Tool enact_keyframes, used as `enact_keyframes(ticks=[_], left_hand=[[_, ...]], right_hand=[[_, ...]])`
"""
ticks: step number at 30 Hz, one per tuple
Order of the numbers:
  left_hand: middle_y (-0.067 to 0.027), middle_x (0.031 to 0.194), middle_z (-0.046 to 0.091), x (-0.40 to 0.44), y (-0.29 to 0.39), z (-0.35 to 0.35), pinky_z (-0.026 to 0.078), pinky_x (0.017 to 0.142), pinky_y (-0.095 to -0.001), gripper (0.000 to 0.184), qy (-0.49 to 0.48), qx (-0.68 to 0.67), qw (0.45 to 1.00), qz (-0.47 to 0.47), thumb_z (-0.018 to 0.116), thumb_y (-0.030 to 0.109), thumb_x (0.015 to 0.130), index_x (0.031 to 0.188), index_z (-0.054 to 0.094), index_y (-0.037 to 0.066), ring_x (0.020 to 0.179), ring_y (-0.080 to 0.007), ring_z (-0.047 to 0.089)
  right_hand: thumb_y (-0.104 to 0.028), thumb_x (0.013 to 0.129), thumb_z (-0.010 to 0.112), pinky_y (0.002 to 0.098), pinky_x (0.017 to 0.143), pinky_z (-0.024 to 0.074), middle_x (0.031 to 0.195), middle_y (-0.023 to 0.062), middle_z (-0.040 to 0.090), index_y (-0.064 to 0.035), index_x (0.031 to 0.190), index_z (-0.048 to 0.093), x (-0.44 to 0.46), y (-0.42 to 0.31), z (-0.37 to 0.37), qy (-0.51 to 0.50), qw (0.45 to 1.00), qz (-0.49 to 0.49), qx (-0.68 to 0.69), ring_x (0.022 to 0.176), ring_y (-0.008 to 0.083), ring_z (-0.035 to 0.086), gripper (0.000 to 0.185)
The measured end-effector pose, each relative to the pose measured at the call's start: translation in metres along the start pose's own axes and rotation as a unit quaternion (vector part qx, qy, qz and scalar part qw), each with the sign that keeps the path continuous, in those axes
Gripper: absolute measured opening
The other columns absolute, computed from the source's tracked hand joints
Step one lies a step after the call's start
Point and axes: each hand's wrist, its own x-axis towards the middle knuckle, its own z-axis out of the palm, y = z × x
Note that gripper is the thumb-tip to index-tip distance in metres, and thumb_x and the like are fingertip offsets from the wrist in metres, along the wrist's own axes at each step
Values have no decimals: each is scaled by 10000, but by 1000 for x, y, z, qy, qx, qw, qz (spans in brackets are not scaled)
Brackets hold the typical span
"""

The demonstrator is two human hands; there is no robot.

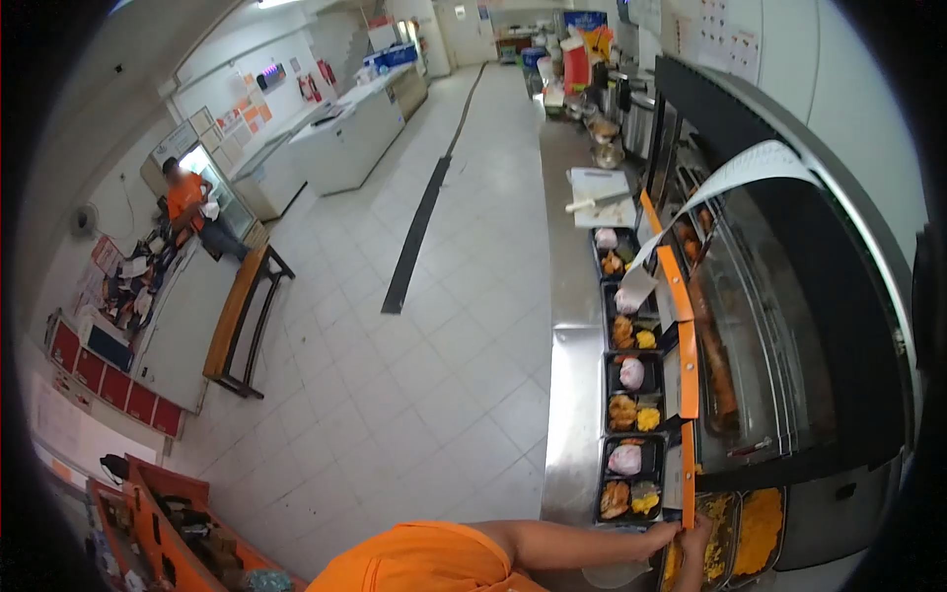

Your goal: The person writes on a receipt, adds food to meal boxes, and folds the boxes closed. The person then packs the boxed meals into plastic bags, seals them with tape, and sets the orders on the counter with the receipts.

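L hand (661, 539) + R hand (696, 536) close tog. at near end of orange flap (689, 474), next to nearest blk tray (653, 462) on counter (574, 444); grip unclear, can't tell. Prob. best: gentle pull, tray level, food (616, 499) unshifted.

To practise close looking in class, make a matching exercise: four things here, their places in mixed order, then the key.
Things
1. Knife
2. Wooden bench
3. Black food trays
4. Long paper strip

Places
A. standing on the tiled floor
B. curling in front of the dark-framed cabinet
C. lying on a white board
D. in a row on the steel counter

Pairs: 1-C, 2-A, 3-D, 4-B
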Motion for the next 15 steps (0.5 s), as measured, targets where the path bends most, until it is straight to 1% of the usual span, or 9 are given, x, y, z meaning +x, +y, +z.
enact_keyframes(ticks=[1, 3, 5, 6, 7, 10, 15], left_hand=[[-125, 1212, 664, 12, -7, 0, 406, 1042, -410, 599, 1, -21, 1000, -17, 488, 560, 1036, 1247, 667, 29, 1235, -238, 581], [-99, 1028, 646, 62, -31, 2, 412, 926, -388, 476, -15, -12, 1000, 24, 466, 509, 1040, 1007, 635, 65, 1044, -222, 573], [-74, 844, 628, 103, -52, 2, 419, 811, -366, 479, -22, -23, 997, 73, 443, 457, 1044, 767, 603, 101, 853, -206, 565], [-65, 849, 628, 108, -54, 1, 425, 829, -373, 444, -59, -48, 994, 75, 457, 437, 1049, 810, 619, 100, 848, -212, 566], [-64, 850, 629, 104, -49, 5, 425, 831, -374, 440, -70, -47, 994, 76, 461, 436, 1048, 812, 620, 101, 849, -211, 567], [-61, 851, 630, 66, -26, 4, 427, 837, -375, 427, -42, -17, 997, 56, 471, 432, 1044, 818, 621, 103, 853, -209, 569], [-57, 852, 633, 26, -15, 10, 430, 846, -378, 405, -32, -12, 997, 64, 489, 426, 1037, 827, 624, 107, 859, -207, 572]], right_hand=[[25, 934, 565, 329, 532, 416, 735, 41, 606, -3, 794, 618, -2, -5, -7, -8, 999, 28, 16, 603, 132, 532, 152], [-23, 971, 543, 350, 480, 405, 701, 50, 595, -8, 785, 568, -1, -6, -14, -41, 995, 85, 38, 530, 137, 516, 189], [-48, 1008, 522, 341, 430, 379, 661, 48, 574, -15, 816, 563, 46, 67, -18, -48, 993, 103, 44, 476, 136, 497, 200], [-60, 1027, 511, 336, 405, 366, 641, 47, 564, -19, 831, 561, 72, 107, -20, -51, 991, 112, 47, 450, 136, 488, 206], [-63, 1031, 509, 335, 403, 364, 638, 46, 559, -20, 837, 561, 67, 91, -22, -37, 991, 119, 53, 449, 138, 486, 205], [-73, 1042, 501, 334, 400, 360, 629, 44, 543, -23, 855, 560, 44, 44, -13, -4, 981, 161, 103, 446, 143, 481, 202], [-89, 1061, 490, 331, 394, 354, 615, 41, 517, -29, 885, 560, 17, 20, -16, 42, 965, 200, 165, 441, 151, 473, 199]])
